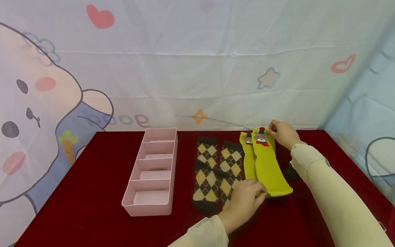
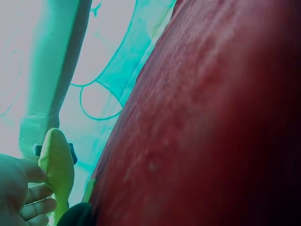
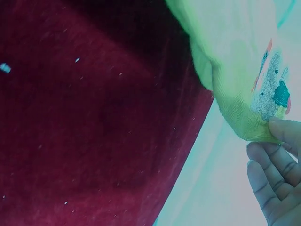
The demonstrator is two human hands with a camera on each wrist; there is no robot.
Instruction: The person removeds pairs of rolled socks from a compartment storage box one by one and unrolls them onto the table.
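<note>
A yellow sock [image 1: 271, 168] with a bear in a red hat and scarf is stretched lengthwise between both hands, overlapping a second yellow sock [image 1: 249, 156] that lies to its left. At the far end, my right hand [image 1: 284, 134] pinches the cuff between thumb and fingers; the right wrist view shows this yellow cuff [image 3: 240, 108] too. My left hand [image 1: 245, 199] pinches the near toe end, which shows as a yellow fold [image 2: 57, 162] in the left wrist view. Under the left hand's wrist side lies part of a dark argyle sock [image 1: 229, 161].
Another argyle sock [image 1: 206, 175] lies flat beside the first. Left of them stands a pink tray [image 1: 172, 192] with several compartments in a row. A dark item [image 1: 292, 171] is partly hidden by the right sleeve. A printed curtain [image 1: 200, 75] hangs behind the red-covered table [image 1: 86, 192].
</note>
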